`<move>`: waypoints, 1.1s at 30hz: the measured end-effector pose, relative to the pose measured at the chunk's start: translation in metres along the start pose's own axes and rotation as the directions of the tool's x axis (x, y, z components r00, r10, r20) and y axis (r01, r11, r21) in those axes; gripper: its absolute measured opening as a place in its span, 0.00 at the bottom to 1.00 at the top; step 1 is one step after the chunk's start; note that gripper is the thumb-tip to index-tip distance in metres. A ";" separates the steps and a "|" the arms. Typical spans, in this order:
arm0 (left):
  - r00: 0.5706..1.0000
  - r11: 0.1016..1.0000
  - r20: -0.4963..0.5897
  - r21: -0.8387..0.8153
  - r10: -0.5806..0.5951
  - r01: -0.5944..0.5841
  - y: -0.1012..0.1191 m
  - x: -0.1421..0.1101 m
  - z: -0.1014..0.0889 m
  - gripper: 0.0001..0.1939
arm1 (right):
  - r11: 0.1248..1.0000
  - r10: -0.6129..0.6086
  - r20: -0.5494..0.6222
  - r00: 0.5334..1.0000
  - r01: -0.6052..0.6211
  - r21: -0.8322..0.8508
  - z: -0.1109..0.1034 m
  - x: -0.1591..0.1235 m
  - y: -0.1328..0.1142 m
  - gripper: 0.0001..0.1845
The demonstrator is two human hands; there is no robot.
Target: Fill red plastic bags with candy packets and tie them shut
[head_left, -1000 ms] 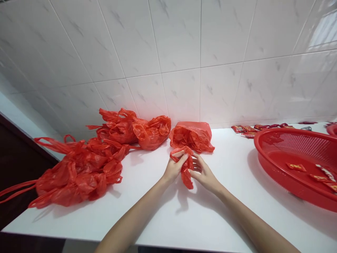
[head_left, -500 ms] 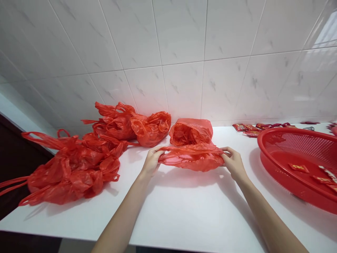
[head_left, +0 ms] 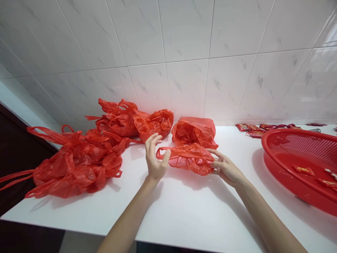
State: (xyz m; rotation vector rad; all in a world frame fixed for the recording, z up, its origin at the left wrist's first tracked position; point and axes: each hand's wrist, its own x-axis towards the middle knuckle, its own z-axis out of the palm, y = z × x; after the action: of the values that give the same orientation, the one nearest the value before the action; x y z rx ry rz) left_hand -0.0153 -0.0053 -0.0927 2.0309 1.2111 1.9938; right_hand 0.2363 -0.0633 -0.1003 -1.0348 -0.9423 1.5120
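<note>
A red plastic bag (head_left: pixel 192 160) was being opened out, or so the step was judged from its parted, slack mouth and the hands placed at its two ends. It was held just above the middle of the desk (head_left: pixel 179 211), in front of a bundle of crumpled bags (head_left: pixel 196 131) by the tiled wall (head_left: pixel 184 84). The bag's right end was gripped by the right hand (head_left: pixel 229 172), pinched between thumb and fingers. The left hand (head_left: pixel 157 167) was opened wide, its fingers raised and spread, with nothing grasped; its thumb was set over the handle loop at the bag's left end, though whether the film was touched there could not be told. For the mouth to be held wide, a hold on that left edge would be called for, with the right pinch kept. To the left, a heap of red bags (head_left: pixel 79 168) was spread; to the right, small packets (head_left: pixel 303 170) were contained in a red basket (head_left: pixel 279 175).
</note>
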 end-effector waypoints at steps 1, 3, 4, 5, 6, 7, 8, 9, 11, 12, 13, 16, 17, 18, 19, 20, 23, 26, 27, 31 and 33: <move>0.995 0.994 0.005 0.025 0.104 -0.104 0.005 -0.005 0.001 0.17 | 1.000 0.009 -0.008 1.000 -0.009 0.007 0.001 0.000 0.001 0.33; 0.957 0.960 0.082 0.007 0.279 -0.280 0.012 -0.014 0.004 0.09 | 0.999 0.027 -0.033 0.999 -0.027 0.022 0.004 0.002 0.003 0.30; 0.926 0.940 0.162 -0.039 0.340 -0.338 0.014 -0.019 0.005 0.07 | 0.999 0.034 -0.042 0.999 -0.033 0.027 0.005 0.002 0.004 0.28; 0.889 0.927 0.263 -0.096 0.374 -0.362 0.015 -0.023 0.008 0.08 | 0.999 0.037 -0.045 0.998 -0.036 0.027 0.006 0.002 0.005 0.26; 0.845 0.924 0.374 -0.145 0.382 -0.354 0.014 -0.026 0.010 0.10 | 0.999 0.035 -0.039 0.999 -0.034 0.023 0.006 0.003 0.005 0.25; 0.800 0.931 0.477 -0.172 0.365 -0.322 0.013 -0.029 0.013 0.11 | 0.999 0.029 -0.027 0.999 -0.029 0.016 0.007 0.003 0.006 0.25; 0.762 0.943 0.557 -0.175 0.331 -0.282 0.011 -0.030 0.016 0.12 | 1.000 0.023 -0.016 1.000 -0.023 0.008 0.006 0.003 0.007 0.25; 0.739 0.958 0.609 -0.160 0.287 -0.240 0.008 -0.031 0.019 0.14 | 1.000 0.021 -0.007 1.000 -0.021 0.000 0.006 0.003 0.008 0.26; 0.719 0.979 0.665 -0.108 0.200 -0.173 0.001 -0.031 0.025 0.16 | 0.999 0.031 0.017 0.999 -0.031 -0.013 0.005 0.003 0.009 0.29; 0.712 0.986 0.683 -0.071 0.160 -0.154 -0.002 -0.031 0.027 0.17 | 0.999 0.041 0.032 0.999 -0.040 -0.023 0.005 0.002 0.010 0.30; 0.700 0.989 0.704 -0.027 0.120 -0.142 -0.005 -0.030 0.029 0.17 | 0.998 0.053 0.055 0.997 -0.051 -0.036 0.005 0.002 0.010 0.30; 0.621 0.980 0.783 0.112 0.013 -0.162 -0.009 -0.031 0.031 0.22 | 0.994 0.090 0.175 0.980 -0.077 -0.077 0.006 0.000 0.010 0.31; 0.591 0.972 0.806 0.154 -0.021 -0.176 -0.009 -0.032 0.032 0.26 | 0.993 0.096 0.220 0.971 -0.079 -0.087 0.007 -0.001 0.010 0.32; 0.562 0.963 0.825 0.193 -0.054 -0.189 -0.008 -0.032 0.031 0.30 | 0.993 0.098 0.264 0.960 -0.076 -0.092 0.007 -0.002 0.009 0.34; 0.542 0.953 0.836 0.230 -0.090 -0.197 -0.007 -0.033 0.031 0.32 | 0.993 0.096 0.302 0.948 -0.070 -0.094 0.008 -0.003 0.007 0.36; 0.530 0.943 0.839 0.267 -0.126 -0.198 -0.005 -0.033 0.030 0.34 | 0.993 0.089 0.331 0.939 -0.060 -0.099 0.008 -0.004 0.006 0.38; 0.523 0.911 0.818 0.375 -0.240 -0.169 -0.002 -0.029 0.026 0.37 | 0.984 0.051 0.347 0.936 0.012 -0.176 0.002 -0.004 0.003 0.41; 0.494 0.872 0.797 0.469 -0.348 -0.143 0.001 -0.022 0.021 0.27 | 0.871 -0.175 0.082 0.981 0.193 -0.451 -0.013 0.003 0.004 0.36; 0.479 0.859 0.795 0.490 -0.372 -0.146 0.002 -0.021 0.020 0.22 | 0.785 -0.309 -0.032 0.951 0.235 -0.573 -0.020 0.006 0.004 0.33; 0.426 0.829 0.796 0.535 -0.430 -0.163 0.008 -0.019 0.018 0.17 | 0.464 -0.703 -0.075 0.707 0.376 -0.802 -0.030 0.010 0.006 0.23; 0.399 0.824 0.797 0.545 -0.453 -0.152 0.012 -0.022 0.019 0.19 | 0.345 -0.802 0.030 0.597 0.503 -0.792 -0.021 0.006 0.006 0.20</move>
State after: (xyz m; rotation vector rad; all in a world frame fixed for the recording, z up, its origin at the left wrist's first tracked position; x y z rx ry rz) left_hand 0.0095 -0.0167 -0.1077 2.4555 1.5857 0.1216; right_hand 0.2540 -0.0578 -0.1133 -1.1909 -1.5157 0.1293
